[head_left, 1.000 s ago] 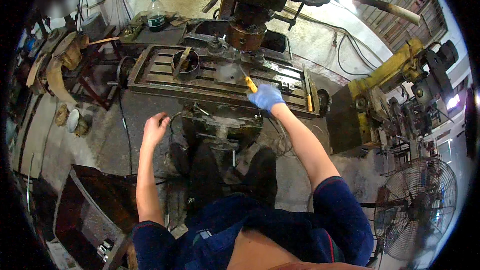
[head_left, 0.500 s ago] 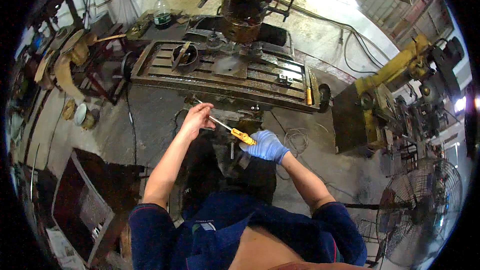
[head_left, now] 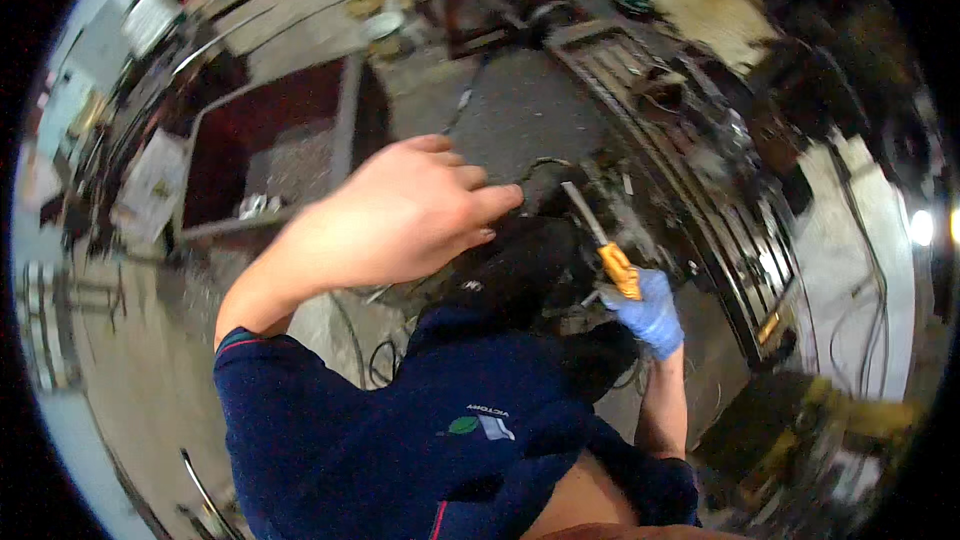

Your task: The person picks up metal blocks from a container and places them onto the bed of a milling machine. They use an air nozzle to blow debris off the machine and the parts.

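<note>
My left hand is bare and raised near the middle of the view, left of the tool. Its fingers are loosely bent, with a gap between index finger and thumb and nothing visible in them. My right hand, in a blue glove, is closed around the yellow handle of a hand tool. The tool's straight metal shaft points up and to the left, and its tip is free. The exact kind of tool is unclear. Beyond it, the slotted machine table slants down to the right.
An open dark metal box with shavings and bright metal pieces stands to the left. A yellow-handled tool lies on the machine table's lower end. A cable hangs against the white wall. A yellowish machine is at lower right, blurred.
The view has swung left, bringing the metal box closer. My left hand has come away from the tool's shaft and moved up and left. My right hand still holds the tool.
</note>
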Motion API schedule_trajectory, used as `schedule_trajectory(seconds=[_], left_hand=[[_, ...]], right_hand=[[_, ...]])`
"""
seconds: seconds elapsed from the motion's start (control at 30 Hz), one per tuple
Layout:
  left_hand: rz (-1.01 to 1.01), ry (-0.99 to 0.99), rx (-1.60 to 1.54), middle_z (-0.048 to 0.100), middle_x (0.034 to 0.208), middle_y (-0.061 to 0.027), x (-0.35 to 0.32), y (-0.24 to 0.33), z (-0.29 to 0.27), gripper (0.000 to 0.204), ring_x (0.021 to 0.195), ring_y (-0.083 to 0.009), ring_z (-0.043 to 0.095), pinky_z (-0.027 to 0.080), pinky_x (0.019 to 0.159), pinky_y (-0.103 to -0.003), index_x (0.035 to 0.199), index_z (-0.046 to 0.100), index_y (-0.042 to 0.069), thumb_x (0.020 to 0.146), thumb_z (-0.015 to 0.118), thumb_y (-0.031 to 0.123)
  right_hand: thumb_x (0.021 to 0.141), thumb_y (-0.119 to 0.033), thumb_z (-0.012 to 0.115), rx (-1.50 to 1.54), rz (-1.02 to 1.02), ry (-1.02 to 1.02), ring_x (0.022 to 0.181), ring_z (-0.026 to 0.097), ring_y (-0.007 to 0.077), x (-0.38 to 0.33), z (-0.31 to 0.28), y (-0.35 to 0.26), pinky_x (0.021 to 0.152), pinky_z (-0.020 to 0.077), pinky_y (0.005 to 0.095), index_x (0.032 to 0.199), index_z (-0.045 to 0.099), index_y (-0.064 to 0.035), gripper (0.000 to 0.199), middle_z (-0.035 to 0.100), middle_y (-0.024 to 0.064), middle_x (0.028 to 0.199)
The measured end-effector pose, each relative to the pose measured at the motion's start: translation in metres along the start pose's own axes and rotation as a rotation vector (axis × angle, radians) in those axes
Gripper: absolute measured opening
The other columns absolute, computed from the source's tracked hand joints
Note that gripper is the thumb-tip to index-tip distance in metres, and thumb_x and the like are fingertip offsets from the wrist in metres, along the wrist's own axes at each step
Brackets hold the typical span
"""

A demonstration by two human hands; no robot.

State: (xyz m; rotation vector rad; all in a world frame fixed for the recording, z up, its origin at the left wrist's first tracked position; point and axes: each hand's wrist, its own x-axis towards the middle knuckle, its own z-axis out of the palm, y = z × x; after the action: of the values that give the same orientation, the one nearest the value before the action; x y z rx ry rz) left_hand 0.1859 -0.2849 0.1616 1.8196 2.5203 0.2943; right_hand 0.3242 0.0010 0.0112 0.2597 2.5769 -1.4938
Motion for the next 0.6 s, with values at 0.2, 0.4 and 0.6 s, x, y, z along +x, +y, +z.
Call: schedule_trajectory(seconds=[0.2, 0.4, 0.6], left_hand=[[-0.877, 0.477, -0.232, 0.062, 0.093, -0.0087, -0.137, -0.072, -0.028, 0.024, 0.075, -0.0132, 0.056, 0.046, 0.069, -0.029, 0.099, 0.059, -0.005, 0.08, 0.059, 0.01], [-1.088, -0.018, 0.054, 0.062, 0.099, -0.0182, -0.271, -0.197, 0.058, 0.034, 0.096, -0.0321, 0.059, 0.047, 0.079, -0.037, 0.102, 0.06, 0.001, 0.069, 0.058, 0.009], [-1.36, -0.296, 0.069, 0.062, 0.096, -0.0209, -0.305, -0.244, 0.105, 0.051, 0.096, -0.0298, 0.059, 0.047, 0.079, -0.036, 0.1, 0.062, 0.0, 0.063, 0.072, 0.033]], right_hand=[[0.073, -0.03, 0.066, 0.068, -0.071, -0.062, 0.052, 0.045, 0.0128, 0.014, 0.011, 0.004, 0.051, 0.0388, 0.03, 0.072, 0.056, 0.0004, 0.032, 0.051, 0.0071, 0.056], [0.074, -0.029, 0.067, 0.087, -0.093, -0.085, 0.053, 0.044, 0.0099, 0.028, 0.021, 0.019, 0.049, 0.0365, 0.0302, 0.069, 0.055, -0.0002, 0.032, 0.049, 0.003, 0.056], [0.074, -0.026, 0.067, 0.051, -0.057, -0.075, 0.054, 0.045, 0.0091, 0.028, 0.019, 0.019, 0.051, 0.0379, 0.0294, 0.075, 0.058, 0.0011, 0.029, 0.051, 0.0042, 0.056]])
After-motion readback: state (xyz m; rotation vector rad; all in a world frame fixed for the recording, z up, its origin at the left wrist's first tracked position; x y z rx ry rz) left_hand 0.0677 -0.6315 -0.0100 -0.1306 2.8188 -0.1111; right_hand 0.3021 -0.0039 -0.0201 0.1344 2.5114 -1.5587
